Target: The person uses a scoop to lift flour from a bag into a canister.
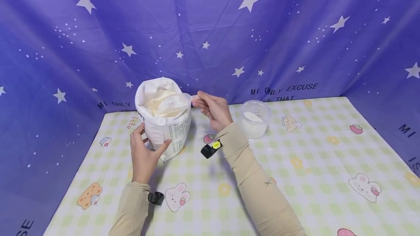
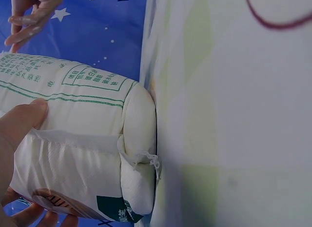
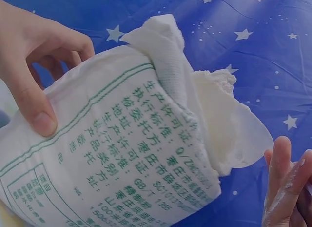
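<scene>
A white woven bag (image 1: 167,134) with green print stands upright on the table, its mouth rolled outward and pale flour (image 1: 155,105) showing inside. My left hand (image 1: 144,156) grips the bag low on its near side, thumb (image 2: 24,119) on the front and fingers round the other side. At the bag's right rim my right hand (image 1: 214,110) pinches the handle of a clear plastic scoop (image 3: 256,139). Heaped flour (image 3: 214,80) lies on the scoop, just over the bag's mouth. White powder dusts the right fingers (image 3: 280,188).
To the right of my right hand stands a clear round tub (image 1: 256,128) partly filled with white powder. A green-and-white checked cloth (image 1: 315,192) with cartoon prints covers the table. Behind it hangs a blue curtain (image 1: 210,28) with stars.
</scene>
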A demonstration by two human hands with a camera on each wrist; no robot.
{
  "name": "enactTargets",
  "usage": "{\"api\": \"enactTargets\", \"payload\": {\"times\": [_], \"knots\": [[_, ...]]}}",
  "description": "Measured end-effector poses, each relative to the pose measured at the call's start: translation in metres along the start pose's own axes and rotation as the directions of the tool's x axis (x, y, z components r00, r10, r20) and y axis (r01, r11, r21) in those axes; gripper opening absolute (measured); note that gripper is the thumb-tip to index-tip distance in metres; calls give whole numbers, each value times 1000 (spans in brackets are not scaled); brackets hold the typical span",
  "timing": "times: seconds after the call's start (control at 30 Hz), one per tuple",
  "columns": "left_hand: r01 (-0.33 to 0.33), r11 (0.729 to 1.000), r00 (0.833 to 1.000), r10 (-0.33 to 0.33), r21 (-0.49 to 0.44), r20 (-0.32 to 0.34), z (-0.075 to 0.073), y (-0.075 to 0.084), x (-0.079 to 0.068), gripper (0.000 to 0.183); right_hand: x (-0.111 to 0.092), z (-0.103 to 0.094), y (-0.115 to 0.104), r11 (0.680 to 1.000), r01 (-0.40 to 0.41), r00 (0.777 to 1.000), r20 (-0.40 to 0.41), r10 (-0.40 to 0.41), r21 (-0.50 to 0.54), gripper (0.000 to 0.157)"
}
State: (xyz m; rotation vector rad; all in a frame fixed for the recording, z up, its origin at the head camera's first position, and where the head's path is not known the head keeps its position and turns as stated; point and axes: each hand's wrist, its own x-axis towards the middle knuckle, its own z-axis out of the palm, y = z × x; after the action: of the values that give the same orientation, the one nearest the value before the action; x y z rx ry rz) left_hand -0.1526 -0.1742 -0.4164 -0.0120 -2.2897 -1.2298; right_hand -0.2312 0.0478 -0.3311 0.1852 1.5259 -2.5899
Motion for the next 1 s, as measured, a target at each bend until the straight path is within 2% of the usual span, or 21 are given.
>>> {"api": "enactTargets", "payload": {"times": [0.07, 0.3, 0.5, 1.0], "knots": [[0, 1000, 1000, 0, 3, -1, 0, 0, 0, 93, -2, -3, -2, 1000, 1, 1000, -3, -1, 7, 38], [-1, 1000, 1000, 1, 20, -3, -1, -1, 0, 93, -6, -12, -7, 998, 33, 999, -18, -32, 56, 22], [-13, 1000, 1000, 13, 17, -4, 0, -1, 0, 93, -8, -23, -10, 997, 50, 998, -34, -48, 62, 18], [-6, 1000, 1000, 6, 4, 0, 1, -1, 0, 93, -23, -49, -18, 994, 99, 992, -84, -95, 51, 22]]}}
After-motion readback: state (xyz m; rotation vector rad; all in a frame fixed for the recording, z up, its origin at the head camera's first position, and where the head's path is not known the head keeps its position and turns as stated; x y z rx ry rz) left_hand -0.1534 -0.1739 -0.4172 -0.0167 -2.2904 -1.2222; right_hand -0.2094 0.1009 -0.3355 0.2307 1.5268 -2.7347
